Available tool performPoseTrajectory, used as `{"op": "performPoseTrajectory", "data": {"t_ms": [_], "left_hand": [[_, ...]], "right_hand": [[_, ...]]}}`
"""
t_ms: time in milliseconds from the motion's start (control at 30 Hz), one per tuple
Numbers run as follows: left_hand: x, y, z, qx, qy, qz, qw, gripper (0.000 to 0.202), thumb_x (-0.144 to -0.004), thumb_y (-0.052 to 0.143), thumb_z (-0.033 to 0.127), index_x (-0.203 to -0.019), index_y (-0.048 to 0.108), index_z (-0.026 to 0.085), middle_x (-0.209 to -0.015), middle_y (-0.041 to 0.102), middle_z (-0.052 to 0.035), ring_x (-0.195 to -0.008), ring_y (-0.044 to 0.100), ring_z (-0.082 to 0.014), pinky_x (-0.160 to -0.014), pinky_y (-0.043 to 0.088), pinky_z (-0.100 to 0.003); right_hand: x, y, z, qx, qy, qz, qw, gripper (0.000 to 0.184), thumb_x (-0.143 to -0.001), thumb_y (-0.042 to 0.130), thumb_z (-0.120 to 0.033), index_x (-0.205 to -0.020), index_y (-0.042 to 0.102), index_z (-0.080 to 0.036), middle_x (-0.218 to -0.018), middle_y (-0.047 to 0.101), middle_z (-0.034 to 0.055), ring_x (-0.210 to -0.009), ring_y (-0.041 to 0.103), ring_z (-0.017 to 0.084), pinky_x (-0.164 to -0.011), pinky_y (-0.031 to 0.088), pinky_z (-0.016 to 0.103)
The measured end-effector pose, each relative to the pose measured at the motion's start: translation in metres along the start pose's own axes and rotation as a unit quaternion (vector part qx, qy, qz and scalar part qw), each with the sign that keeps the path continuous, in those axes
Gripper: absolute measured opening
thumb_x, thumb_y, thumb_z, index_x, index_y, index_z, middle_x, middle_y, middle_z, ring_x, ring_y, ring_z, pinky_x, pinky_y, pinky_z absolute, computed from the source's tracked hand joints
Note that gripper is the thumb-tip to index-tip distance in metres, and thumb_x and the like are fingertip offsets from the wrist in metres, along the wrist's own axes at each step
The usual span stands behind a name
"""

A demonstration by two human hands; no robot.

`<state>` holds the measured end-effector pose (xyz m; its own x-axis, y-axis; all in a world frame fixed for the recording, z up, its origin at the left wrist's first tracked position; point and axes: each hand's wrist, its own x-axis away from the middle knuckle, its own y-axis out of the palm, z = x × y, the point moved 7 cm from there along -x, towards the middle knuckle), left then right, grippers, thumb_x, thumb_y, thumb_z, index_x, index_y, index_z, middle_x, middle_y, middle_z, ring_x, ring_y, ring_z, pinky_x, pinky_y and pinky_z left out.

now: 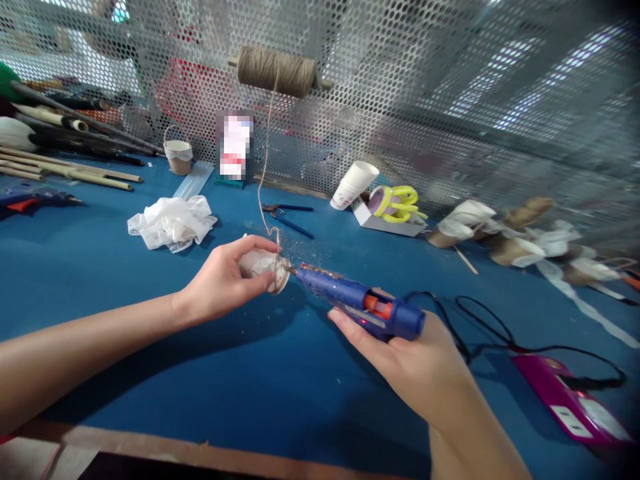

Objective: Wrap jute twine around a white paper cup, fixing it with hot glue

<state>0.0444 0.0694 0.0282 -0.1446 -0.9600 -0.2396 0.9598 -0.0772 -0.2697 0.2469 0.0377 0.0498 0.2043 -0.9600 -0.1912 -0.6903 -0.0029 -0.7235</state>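
My left hand [227, 273] is closed around a small white paper cup [260, 263] lying on its side, its rim turned to the right. Twine [267, 160] runs down from a spool [277, 71] to the cup and lies near the rim by my fingers. In my right hand [415, 367] is a blue hot glue gun [345, 293], its nozzle pointing left and close to the cup's rim; whether it touches cannot be made out. A small red light glows on the gun's side. My right fingers are partly hidden behind its body.
Pliers [290, 217], a crumpled white plastic bag [173, 223] and a phone [235, 147] lie beyond my hands. A small basket-like cup [178, 157] stands at back left. Stacked cups [355, 183] and a purple power strip [575, 400] with black cables are at right. Perforated metal screen [400, 80] behind.
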Motion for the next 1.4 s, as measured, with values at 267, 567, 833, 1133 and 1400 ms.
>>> {"op": "performPoseTrajectory", "data": {"t_ms": [267, 567, 833, 1133, 1400], "left_hand": [[-0.006, -0.001, -0.007, 0.051, -0.051, -0.003, 0.997, 0.032, -0.065, 0.065, 0.021, -0.095, 0.061, 0.011, -0.073, 0.063, -0.0011, -0.053, 0.049, -0.0074, -0.049, 0.042, -0.018], [-0.003, -0.001, -0.001, 0.027, -0.020, -0.001, 0.999, 0.031, -0.067, 0.064, 0.021, -0.097, 0.062, 0.012, -0.071, 0.062, -0.0003, -0.048, 0.043, -0.0056, -0.044, 0.037, -0.016], [0.004, 0.001, 0.000, -0.023, 0.025, -0.003, 0.999, 0.033, -0.069, 0.061, 0.022, -0.101, 0.063, 0.014, -0.067, 0.058, 0.0008, -0.046, 0.037, -0.0054, -0.042, 0.032, -0.017], [0.006, 0.005, 0.002, -0.020, 0.036, -0.019, 0.999, 0.031, -0.070, 0.061, 0.021, -0.101, 0.063, 0.015, -0.080, 0.064, -0.0025, -0.054, 0.047, -0.0077, -0.047, 0.038, -0.018], [0.006, 0.006, 0.001, 0.039, -0.024, -0.028, 0.999, 0.034, -0.067, 0.062, 0.023, -0.099, 0.061, 0.011, -0.069, 0.058, 0.0004, -0.049, 0.041, -0.0054, -0.044, 0.035, -0.016]], "right_hand": [[0.002, 0.007, -0.006, 0.059, -0.023, -0.044, 0.997, 0.014, -0.078, 0.063, -0.039, -0.078, 0.065, -0.025, -0.069, 0.070, 0.0002, -0.059, 0.066, 0.020, -0.051, 0.053, 0.029], [0.001, 0.001, -0.004, 0.042, -0.015, -0.007, 0.999, 0.017, -0.074, 0.066, -0.040, -0.078, 0.066, -0.024, -0.069, 0.072, -0.0010, -0.061, 0.067, 0.020, -0.059, 0.056, 0.029], [-0.002, -0.005, 0.002, 0.005, 0.016, 0.014, 1.000, 0.018, -0.073, 0.067, -0.042, -0.080, 0.066, -0.025, -0.071, 0.072, -0.0008, -0.066, 0.069, 0.023, -0.052, 0.053, 0.029], [-0.014, -0.012, 0.015, -0.037, 0.082, 0.055, 0.994, 0.026, -0.071, 0.067, -0.048, -0.072, 0.064, -0.023, -0.045, 0.056, -0.0032, -0.046, 0.058, 0.017, -0.048, 0.048, 0.029], [-0.068, -0.024, 0.086, 0.061, 0.208, 0.081, 0.973, 0.032, -0.082, 0.054, -0.045, -0.063, 0.054, -0.018, -0.054, 0.059, 0.0016, -0.048, 0.056, 0.013, -0.047, 0.043, 0.026]]}}
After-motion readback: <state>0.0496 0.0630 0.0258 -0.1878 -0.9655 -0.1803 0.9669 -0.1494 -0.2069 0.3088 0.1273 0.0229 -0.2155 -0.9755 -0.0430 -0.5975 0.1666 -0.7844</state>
